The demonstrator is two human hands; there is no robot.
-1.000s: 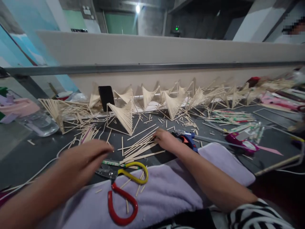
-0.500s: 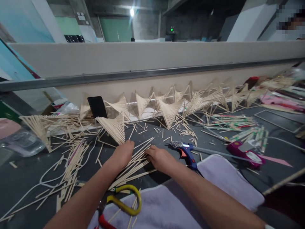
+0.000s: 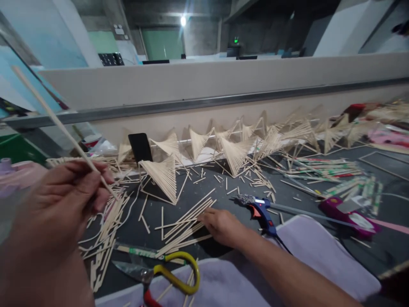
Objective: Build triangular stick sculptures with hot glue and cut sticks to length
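My left hand [image 3: 68, 192] is raised close to the camera at the left, closed around a thin wooden stick [image 3: 60, 123] that slants up and to the left. My right hand [image 3: 220, 224] rests low over a loose pile of wooden sticks [image 3: 183, 230], its fingers pinched at the end of one of them. Beyond the pile stands a twisted, fan-like stick model [image 3: 162, 175] on a triangular base. To the right of my right hand lies a blue glue gun [image 3: 263, 213], with a foil-wrapped nozzle and a clear glue stick in it.
Scissors [image 3: 179, 273] with yellow and red handles lie on a lilac towel [image 3: 230, 281] in front. A black phone [image 3: 140, 147] stands behind the model. Several more stick models [image 3: 236, 153] line the partition [image 3: 204, 79]. A magenta device [image 3: 348, 217] sits at right, near bundled sticks [image 3: 329, 168].
My left hand has left the table near the pile and risen to the left with a stick in it. My right hand stays at the pile. The view has shifted slightly left.
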